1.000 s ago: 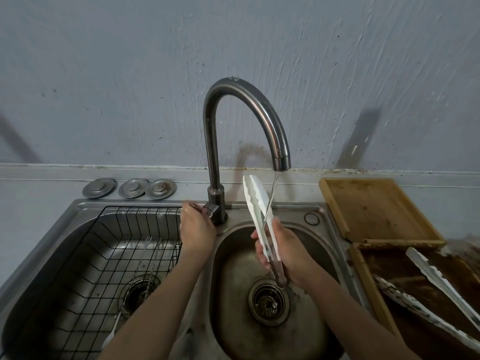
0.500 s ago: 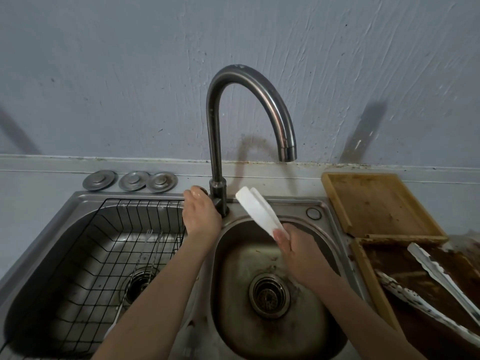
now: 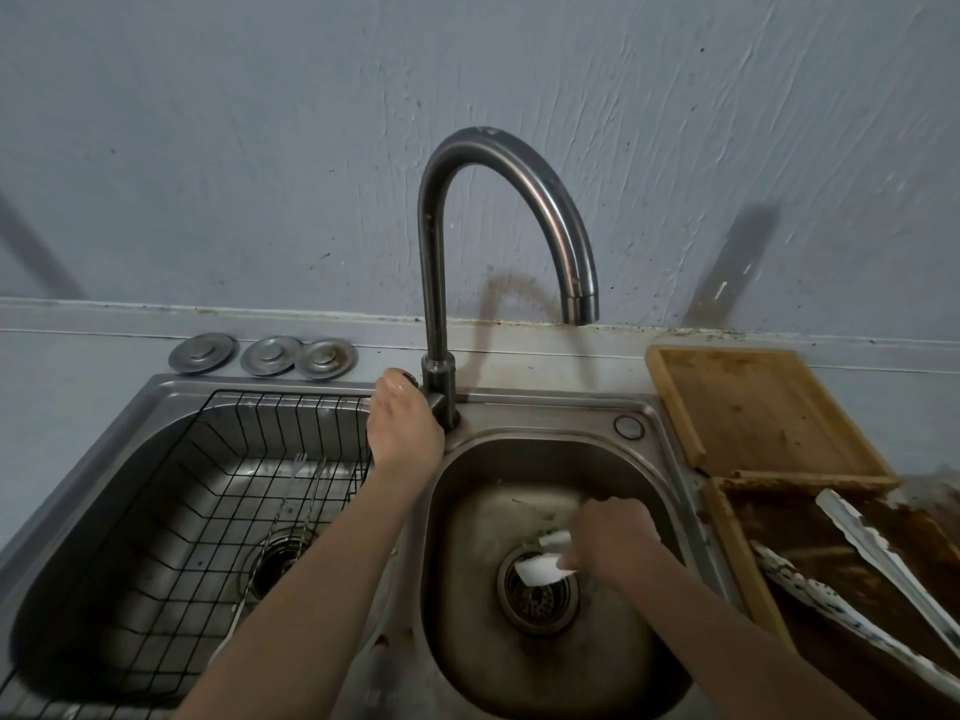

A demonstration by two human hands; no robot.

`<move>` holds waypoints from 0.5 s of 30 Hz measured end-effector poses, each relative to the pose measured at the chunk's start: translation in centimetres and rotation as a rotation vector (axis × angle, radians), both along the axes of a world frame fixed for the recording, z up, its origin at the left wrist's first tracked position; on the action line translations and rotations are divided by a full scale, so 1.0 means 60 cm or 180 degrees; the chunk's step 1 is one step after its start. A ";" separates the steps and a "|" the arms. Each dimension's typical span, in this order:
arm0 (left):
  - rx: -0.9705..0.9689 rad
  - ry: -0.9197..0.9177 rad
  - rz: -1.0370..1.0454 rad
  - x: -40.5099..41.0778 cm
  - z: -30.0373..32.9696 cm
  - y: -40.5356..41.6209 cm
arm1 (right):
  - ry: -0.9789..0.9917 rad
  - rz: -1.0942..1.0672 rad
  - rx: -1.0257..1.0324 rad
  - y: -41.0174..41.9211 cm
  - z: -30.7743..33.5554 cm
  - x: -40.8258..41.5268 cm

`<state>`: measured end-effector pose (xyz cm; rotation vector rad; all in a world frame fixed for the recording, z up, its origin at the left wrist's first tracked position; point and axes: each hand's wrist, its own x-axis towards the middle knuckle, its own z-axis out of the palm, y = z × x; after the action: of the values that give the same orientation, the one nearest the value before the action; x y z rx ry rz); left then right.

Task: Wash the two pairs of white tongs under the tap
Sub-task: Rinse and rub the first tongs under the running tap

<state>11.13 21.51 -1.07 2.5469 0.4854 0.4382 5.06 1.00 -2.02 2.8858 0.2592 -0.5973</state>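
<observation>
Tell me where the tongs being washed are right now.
Low in the right sink basin, gripped by the right hand, the white tongs have tips over the drain strainer.

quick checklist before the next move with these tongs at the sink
1. Tap running: not ok, no stream shows at the spout.
2. Left hand on the tap handle: ok.
3. Right hand gripping the white tongs: ok, low in the right basin over the drain.
4. Tongs clean: cannot tell, mostly hidden.
5. Second tongs: not ok, soiled, lying on the dirty tray.
</observation>
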 end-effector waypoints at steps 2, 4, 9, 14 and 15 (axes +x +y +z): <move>0.0001 -0.0012 -0.0002 -0.001 0.001 0.000 | -0.0371 0.0096 0.0144 0.010 -0.002 -0.002; -0.0067 -0.0027 0.0022 -0.001 0.002 0.000 | -0.0616 0.0000 0.0433 0.013 -0.003 0.000; -0.0173 -0.0078 -0.0046 -0.001 -0.002 0.003 | 0.0649 0.0015 -0.0217 -0.012 0.010 -0.001; -0.0497 -0.0289 -0.0014 -0.006 -0.003 0.003 | 0.0953 -0.0080 -0.0009 -0.039 0.008 0.000; -0.0630 -0.0317 -0.0018 -0.008 -0.006 0.003 | 0.1129 -0.0049 -0.0105 -0.047 0.010 -0.002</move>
<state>10.62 21.68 -1.42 2.3240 0.4607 0.4874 4.97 -1.82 -1.43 2.7361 0.2715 -1.1050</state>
